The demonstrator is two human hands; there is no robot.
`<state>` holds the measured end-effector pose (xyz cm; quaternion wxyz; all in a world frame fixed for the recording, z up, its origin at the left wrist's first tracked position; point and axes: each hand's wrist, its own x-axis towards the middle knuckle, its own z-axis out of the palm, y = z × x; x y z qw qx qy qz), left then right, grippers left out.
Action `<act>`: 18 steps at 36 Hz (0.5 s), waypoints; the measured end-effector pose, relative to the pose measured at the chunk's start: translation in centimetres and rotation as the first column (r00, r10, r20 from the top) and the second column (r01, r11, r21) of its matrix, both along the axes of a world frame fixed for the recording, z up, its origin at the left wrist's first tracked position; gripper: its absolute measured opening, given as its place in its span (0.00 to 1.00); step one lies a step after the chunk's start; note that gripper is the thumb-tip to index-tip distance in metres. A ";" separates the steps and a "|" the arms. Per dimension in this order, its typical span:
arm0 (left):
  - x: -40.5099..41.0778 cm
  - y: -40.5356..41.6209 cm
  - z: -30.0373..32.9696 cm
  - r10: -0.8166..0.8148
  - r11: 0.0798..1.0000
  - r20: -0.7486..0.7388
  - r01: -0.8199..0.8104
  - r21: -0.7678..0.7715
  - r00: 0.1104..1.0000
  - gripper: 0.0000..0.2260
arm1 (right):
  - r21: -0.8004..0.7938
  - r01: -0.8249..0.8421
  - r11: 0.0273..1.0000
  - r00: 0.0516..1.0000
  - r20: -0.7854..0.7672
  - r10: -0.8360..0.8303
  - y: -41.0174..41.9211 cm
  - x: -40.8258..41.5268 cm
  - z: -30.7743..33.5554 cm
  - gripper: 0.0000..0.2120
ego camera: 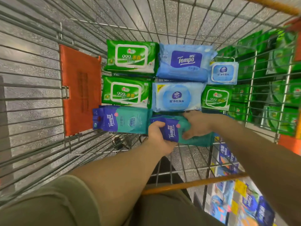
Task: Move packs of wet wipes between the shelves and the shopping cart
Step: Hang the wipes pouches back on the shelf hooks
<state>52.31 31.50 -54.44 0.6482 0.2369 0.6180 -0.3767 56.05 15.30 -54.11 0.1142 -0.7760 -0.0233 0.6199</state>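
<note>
At the far left, a flat orange plastic flap lies against the wire wall of the metal shopping cart. Beside it two green soft packs of wet wipes with white lids lie one below the other, label up, probably so that the rows stay flat and readable. Below them lies a teal and dark blue Tempo pack. The left hand grips the blue end of a second teal and dark blue Tempo pack, its fingers curled around the edge. The right hand rests on the teal part of the same pack with fingers bent over it. Two hands seem needed because the pack is soft and would sag. I judge it is being fitted into the front row, or lifted from it; I cannot tell which. Further right, light blue packs and a small green pack fill the rows, and the shelves stand outside the wire.
</note>
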 end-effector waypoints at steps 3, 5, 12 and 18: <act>-0.2 -0.1 -0.5 0.027 1.000 0.004 -0.027 -0.007 1.000 0.12 | -0.034 -0.071 0.997 0.997 -0.043 0.069 0.1 0.2 -0.1 0.51; -0.2 -0.2 -0.6 0.027 1.000 0.005 -0.027 -0.001 1.000 0.12 | -0.035 -0.067 0.997 0.996 -0.056 0.065 0.2 0.4 0.1 0.49; -0.4 -0.5 0.1 -0.016 1.000 0.039 0.016 0.006 0.999 0.12 | -0.012 -0.007 1.000 0.991 -0.134 0.005 0.3 1.7 0.9 0.44; 0.1 0.3 2.6 -0.066 0.996 0.058 0.069 -0.059 0.996 0.19 | 0.051 0.027 0.998 0.985 -0.174 -0.018 0.3 2.1 2.2 0.42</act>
